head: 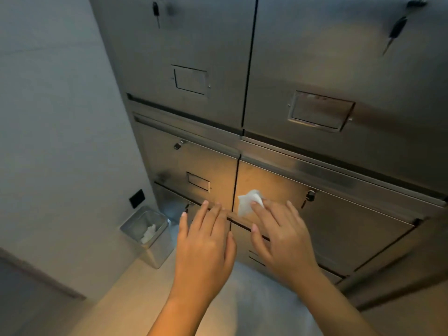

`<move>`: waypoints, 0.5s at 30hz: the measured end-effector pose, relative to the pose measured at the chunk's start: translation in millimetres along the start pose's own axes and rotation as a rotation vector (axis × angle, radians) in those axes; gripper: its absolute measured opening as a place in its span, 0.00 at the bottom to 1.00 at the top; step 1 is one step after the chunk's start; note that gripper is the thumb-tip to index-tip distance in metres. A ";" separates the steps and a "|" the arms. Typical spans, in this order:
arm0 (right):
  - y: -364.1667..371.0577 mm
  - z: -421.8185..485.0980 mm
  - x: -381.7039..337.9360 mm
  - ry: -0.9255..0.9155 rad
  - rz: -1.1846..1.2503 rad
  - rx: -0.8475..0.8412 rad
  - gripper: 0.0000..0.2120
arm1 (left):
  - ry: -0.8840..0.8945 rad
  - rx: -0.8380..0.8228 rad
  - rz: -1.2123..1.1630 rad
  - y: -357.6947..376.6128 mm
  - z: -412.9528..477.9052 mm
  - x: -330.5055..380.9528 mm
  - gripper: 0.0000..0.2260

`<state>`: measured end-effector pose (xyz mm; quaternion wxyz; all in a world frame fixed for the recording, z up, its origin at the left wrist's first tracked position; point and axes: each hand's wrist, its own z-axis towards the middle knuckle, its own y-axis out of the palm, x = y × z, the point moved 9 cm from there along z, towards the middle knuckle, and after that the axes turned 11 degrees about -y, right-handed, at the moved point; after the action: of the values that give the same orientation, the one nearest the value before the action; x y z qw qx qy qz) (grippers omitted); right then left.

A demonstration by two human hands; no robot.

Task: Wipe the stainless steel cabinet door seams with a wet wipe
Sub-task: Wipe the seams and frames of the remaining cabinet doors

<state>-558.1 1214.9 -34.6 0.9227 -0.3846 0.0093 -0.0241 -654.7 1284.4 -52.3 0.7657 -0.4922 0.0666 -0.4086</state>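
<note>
A big shiny steel cabinet (315,69) fills most of the wall in front of the person. It has many doors with thin dark gaps between them. One gap, the up-and-down seam (235,180), runs between two low doors. A plain grey wall (55,105) stands on the left, and the floor (126,299) below is pale.

A small metal bin (157,251) sits on the floor next to the cabinet's left side, with something white and crumpled (148,234) inside.

The left hand (206,241) has its fingers straight and a little apart. The tips rest at the bottom edge of the low left door, and the hand holds nothing. The right hand (281,234) also has flat, spread fingers, and they press down on the wet wipe (247,202).

The wipe is white and bunched up. It lies against the low right door, just beside the seam and right above the sideways gap under that door.

A little key (309,197) hangs in a lock near the right hand. More keys (397,25) hang high up.
</note>
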 end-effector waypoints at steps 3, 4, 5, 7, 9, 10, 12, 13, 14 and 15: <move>10.2 11.0 -8.5 -0.010 -0.003 0.007 0.18 | -0.032 0.022 -0.009 -3.3 3.9 -23.8 0.17; 14.1 14.5 -9.5 -0.013 -0.010 0.011 0.18 | -0.038 0.026 -0.007 -2.3 6.6 -30.6 0.17; 18.5 17.7 -9.6 -0.017 -0.014 0.016 0.17 | -0.041 0.034 -0.008 -0.5 9.7 -36.7 0.17; 28.5 25.4 -7.8 -0.021 -0.009 0.023 0.17 | -0.049 0.045 -0.021 5.0 18.4 -46.1 0.17; 39.1 34.2 -4.6 -0.025 -0.005 0.032 0.17 | -0.040 0.047 -0.041 12.0 29.5 -51.2 0.17; 44.4 39.5 -2.6 -0.029 -0.012 0.043 0.17 | -0.028 0.051 -0.047 15.0 37.1 -52.7 0.16; 55.3 52.1 2.9 -0.038 -0.028 0.065 0.17 | -0.004 0.022 -0.044 23.4 55.6 -55.4 0.18; 61.0 59.0 6.5 -0.041 -0.035 0.078 0.17 | 0.012 0.007 -0.046 27.7 65.8 -56.7 0.18; 66.8 66.6 11.2 -0.041 -0.044 0.091 0.17 | 0.034 0.001 -0.040 31.2 77.0 -57.4 0.18; 72.4 75.2 16.7 -0.036 -0.057 0.101 0.17 | 0.059 -0.004 -0.032 34.4 89.3 -58.4 0.19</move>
<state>-536.1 1318.3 -33.0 0.9399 -0.3381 -0.0196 -0.0436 -628.8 1393.5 -52.4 0.7558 -0.4826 0.0823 -0.4349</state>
